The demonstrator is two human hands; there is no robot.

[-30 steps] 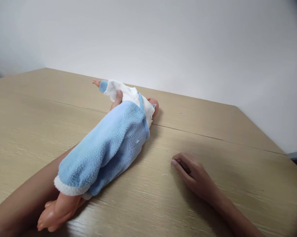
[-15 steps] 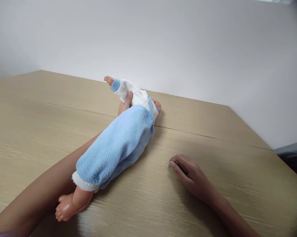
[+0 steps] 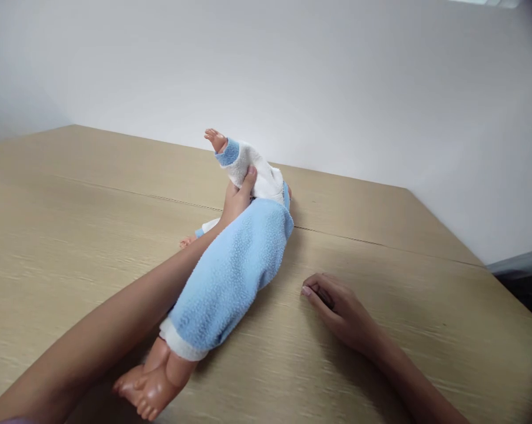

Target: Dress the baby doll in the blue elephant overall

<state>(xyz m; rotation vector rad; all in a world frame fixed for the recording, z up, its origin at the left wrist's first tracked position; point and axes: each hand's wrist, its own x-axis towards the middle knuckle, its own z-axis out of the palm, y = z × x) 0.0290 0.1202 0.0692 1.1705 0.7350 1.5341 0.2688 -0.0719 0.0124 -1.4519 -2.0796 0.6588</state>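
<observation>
A baby doll (image 3: 230, 271) in a light blue fleece outfit with white sleeves lies on the wooden table (image 3: 71, 194), bare feet toward me and head at the far end. My left hand (image 3: 237, 197) is closed around the doll's upper body under its raised arm, thumb pressed on the white sleeve. The doll's head is mostly hidden behind the clothing. My right hand (image 3: 340, 309) rests on the table to the right of the doll, apart from it, fingers curled loosely under with nothing visible in them.
A plain white wall stands behind the table's far edge. The table's right corner ends near a dark floor area (image 3: 526, 282). A seam (image 3: 380, 244) runs across the tabletop.
My left hand has turned the doll's upper body to the right and lifted its arm higher; the feet have swung right. My right hand has stayed in place.
</observation>
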